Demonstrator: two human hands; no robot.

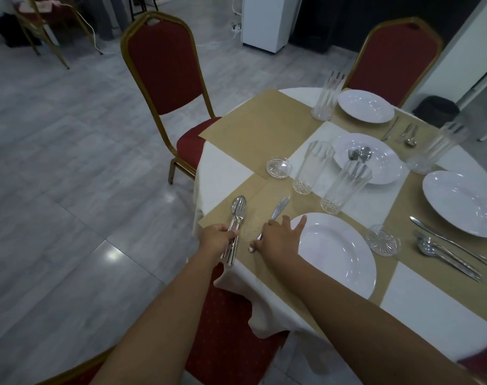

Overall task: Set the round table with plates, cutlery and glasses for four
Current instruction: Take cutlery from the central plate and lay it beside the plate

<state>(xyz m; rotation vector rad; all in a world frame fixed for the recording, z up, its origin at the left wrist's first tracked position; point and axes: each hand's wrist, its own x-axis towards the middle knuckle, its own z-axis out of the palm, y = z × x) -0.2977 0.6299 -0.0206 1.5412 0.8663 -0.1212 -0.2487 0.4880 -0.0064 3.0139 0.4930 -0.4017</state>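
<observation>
My left hand (215, 238) grips a spoon and fork (237, 210) held together by their handles at the near left edge of the round table (225, 173). My right hand (278, 234) rests on a knife (279, 208) lying on the tan placemat (253, 215), just left of the near white plate (334, 251). Two tall glasses (314, 168) (345, 187) stand beyond that plate. A centre plate (381, 162) holds a fork and spoon. The right plate (464, 204) has cutlery (448, 251) beside it, and the far plate (366, 106) has cutlery (403, 132) too.
Red chairs with gold frames stand at the far left (164, 68), far right (395, 56) and under my arms (231, 329). Glass coasters (279, 167) (382, 240) lie on the mats. More glasses stand at the back (327, 98) and right (434, 148). Grey tiled floor spreads to the left.
</observation>
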